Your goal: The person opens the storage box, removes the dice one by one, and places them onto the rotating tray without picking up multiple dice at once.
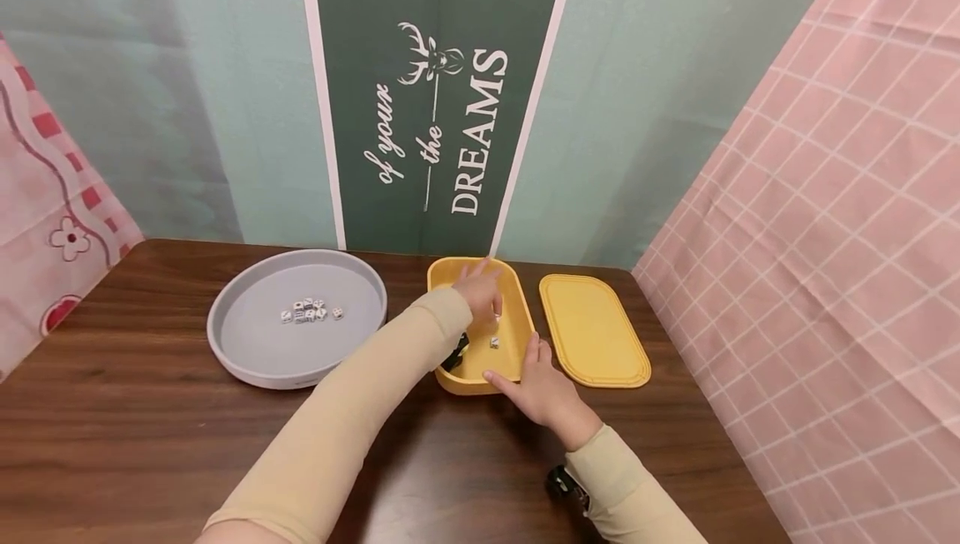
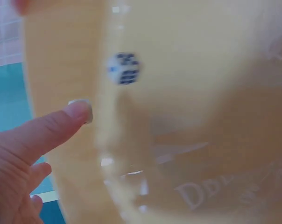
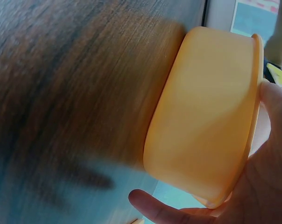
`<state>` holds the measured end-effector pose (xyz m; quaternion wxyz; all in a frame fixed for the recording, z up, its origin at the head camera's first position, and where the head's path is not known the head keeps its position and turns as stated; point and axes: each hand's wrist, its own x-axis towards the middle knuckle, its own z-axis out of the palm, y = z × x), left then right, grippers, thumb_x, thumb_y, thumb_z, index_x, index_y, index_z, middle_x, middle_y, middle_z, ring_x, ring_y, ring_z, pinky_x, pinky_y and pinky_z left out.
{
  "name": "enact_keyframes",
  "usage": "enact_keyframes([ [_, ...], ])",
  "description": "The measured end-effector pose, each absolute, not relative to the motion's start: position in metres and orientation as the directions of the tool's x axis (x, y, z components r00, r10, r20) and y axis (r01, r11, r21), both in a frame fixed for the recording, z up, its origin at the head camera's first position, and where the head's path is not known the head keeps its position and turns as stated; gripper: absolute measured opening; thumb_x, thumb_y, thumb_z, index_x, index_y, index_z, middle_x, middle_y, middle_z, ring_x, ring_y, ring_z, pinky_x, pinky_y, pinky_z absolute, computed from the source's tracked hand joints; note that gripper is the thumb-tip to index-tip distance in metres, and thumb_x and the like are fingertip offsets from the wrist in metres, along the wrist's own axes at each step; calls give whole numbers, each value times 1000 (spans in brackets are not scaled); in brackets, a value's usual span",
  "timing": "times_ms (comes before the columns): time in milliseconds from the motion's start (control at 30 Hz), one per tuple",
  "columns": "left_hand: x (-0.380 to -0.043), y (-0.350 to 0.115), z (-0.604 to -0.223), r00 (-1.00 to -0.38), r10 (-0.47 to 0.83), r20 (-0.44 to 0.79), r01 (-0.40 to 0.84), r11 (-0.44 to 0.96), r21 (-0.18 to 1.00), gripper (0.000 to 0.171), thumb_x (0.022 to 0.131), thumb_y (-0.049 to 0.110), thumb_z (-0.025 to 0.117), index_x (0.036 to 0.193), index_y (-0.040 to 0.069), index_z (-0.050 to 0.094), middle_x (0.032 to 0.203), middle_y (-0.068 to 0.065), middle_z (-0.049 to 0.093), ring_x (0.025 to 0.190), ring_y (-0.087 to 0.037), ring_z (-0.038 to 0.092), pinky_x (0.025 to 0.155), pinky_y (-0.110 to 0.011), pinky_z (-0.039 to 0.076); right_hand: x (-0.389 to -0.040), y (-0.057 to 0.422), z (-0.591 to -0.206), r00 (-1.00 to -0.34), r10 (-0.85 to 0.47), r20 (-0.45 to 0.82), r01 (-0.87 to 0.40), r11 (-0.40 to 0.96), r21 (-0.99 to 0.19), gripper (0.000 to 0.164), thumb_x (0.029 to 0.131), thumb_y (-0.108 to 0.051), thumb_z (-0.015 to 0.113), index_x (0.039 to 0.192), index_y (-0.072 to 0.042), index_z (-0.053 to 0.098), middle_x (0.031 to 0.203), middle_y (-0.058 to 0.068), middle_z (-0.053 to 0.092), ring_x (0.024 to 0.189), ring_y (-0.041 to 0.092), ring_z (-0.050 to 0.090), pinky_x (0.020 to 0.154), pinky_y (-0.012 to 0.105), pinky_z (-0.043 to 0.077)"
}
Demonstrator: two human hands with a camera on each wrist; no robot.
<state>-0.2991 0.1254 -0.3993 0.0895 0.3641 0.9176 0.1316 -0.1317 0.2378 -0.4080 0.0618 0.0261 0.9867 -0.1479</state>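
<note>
A yellow container [image 1: 521, 294], rounded at its corners, stands on the table. Inside lies a white die [image 1: 494, 342] with dark pips, also visible as a die [image 2: 124, 68] in the left wrist view. My left hand [image 1: 478, 292] reaches into the container, fingers spread and thumb pointing down near the die; I see no thing clearly held in it. A small whitish spot at the thumb tip is too blurred to tell. At the near right corner my right hand [image 1: 546, 386] grips the container's rim, thumb over the edge and fingers along the outer wall [image 3: 206, 112].
A round grey tray [image 1: 247, 344] with several dice [image 1: 307, 311] clustered in it stands on the left. The flat yellow lid [image 1: 595, 331] lies right of the container. Behind the wooden table [image 1: 112, 427] hangs a green cloth [image 1: 600, 111]; pink checked cloth [image 1: 825, 277] borders the right.
</note>
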Motion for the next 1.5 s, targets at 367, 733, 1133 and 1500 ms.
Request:
enact_keyframes([
  [367,-298,89,-355,-708,704,-58,644,677,357,6,78,27,76,78,21,75,151,-7,27,141,-29,-6,108,-56,0,-132,237,-405,-988,39,-147,79,956,-283,111,82,-71,44,142,15,8,141,34,22,87,35,61,69,45,51],
  [733,-294,38,-341,-717,697,-9,655,678,334,9,79,28,75,75,20,74,151,-10,26,141,-32,-6,106,-59,1,-131,237,-405,-989,32,-145,74,952,-296,112,81,-72,43,142,14,6,142,34,20,94,37,59,74,47,49],
  [1133,-291,-34,-338,-749,662,19,636,711,300,9,79,29,74,74,22,74,150,-15,28,140,-36,-6,104,-63,-1,-131,240,-405,-986,19,-164,66,955,-289,113,82,-73,41,142,14,2,145,35,15,101,40,56,75,47,49],
  [1500,-284,-87,-341,-777,627,44,605,727,324,7,74,23,79,74,19,74,149,-19,27,139,-37,-6,102,-65,-3,-132,240,-404,-987,13,-163,62,952,-301,115,81,-74,41,142,15,1,144,36,15,104,41,55,78,49,48],
])
